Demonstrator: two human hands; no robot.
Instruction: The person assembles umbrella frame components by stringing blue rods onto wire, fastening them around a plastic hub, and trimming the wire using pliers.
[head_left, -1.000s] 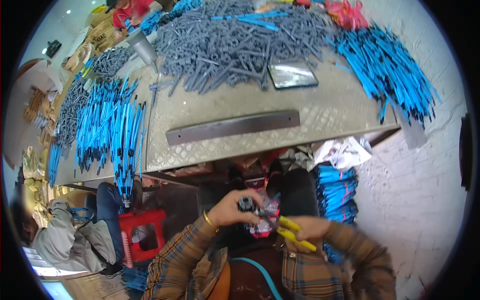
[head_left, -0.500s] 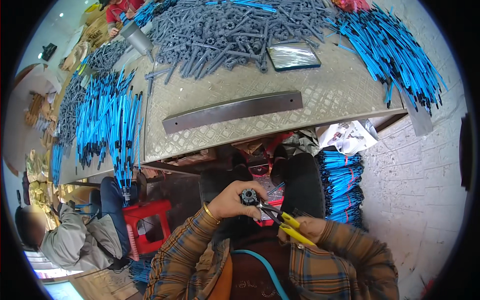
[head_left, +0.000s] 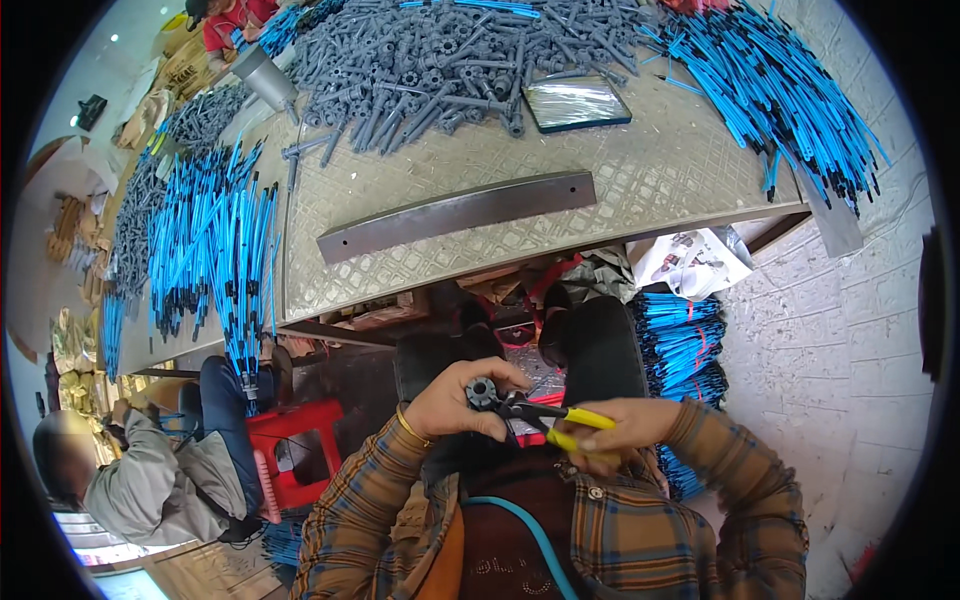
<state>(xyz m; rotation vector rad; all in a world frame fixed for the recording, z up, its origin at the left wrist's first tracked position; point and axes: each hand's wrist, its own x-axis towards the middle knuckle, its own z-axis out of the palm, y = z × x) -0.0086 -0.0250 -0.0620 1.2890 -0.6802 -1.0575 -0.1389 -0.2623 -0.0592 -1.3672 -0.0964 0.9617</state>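
Far to the left of the hands, a co-worker in a grey jacket [head_left: 150, 485] sits bent forward. Nearer, still left of the hands, stands a red plastic stool [head_left: 325, 425]. Ahead and to the left, blue rods with black ends [head_left: 195, 230] lie heaped on the tabletop [head_left: 660, 170], some hanging past its near edge. The left hand [head_left: 462, 398] grasps a dark grey round part [head_left: 482, 392], thumb below and fingers above, its notched end facing upward. Directly ahead of the hands, a metal bar [head_left: 460, 215] lies slightly slanted along the tabletop; beyond it is a large pile of grey shafted parts [head_left: 430, 75]. Pliers with yellow handles [head_left: 582, 416] extend from the right hand [head_left: 632, 424] to the round part; the handles stand apart, and contact at the tip cannot be determined. The right hand is closed around the handles. Beyond the bar, ahead and slightly right of the hands, rests a flat rectangular item [head_left: 577, 103] with a shiny top. Right of the hands, below tabletop level, are stacked bundles of blue rods [head_left: 685, 345]; a white bag [head_left: 690, 262] sits just beyond them. Farther ahead and right, another heap of blue rods [head_left: 775, 100] overhangs the tabletop edge.
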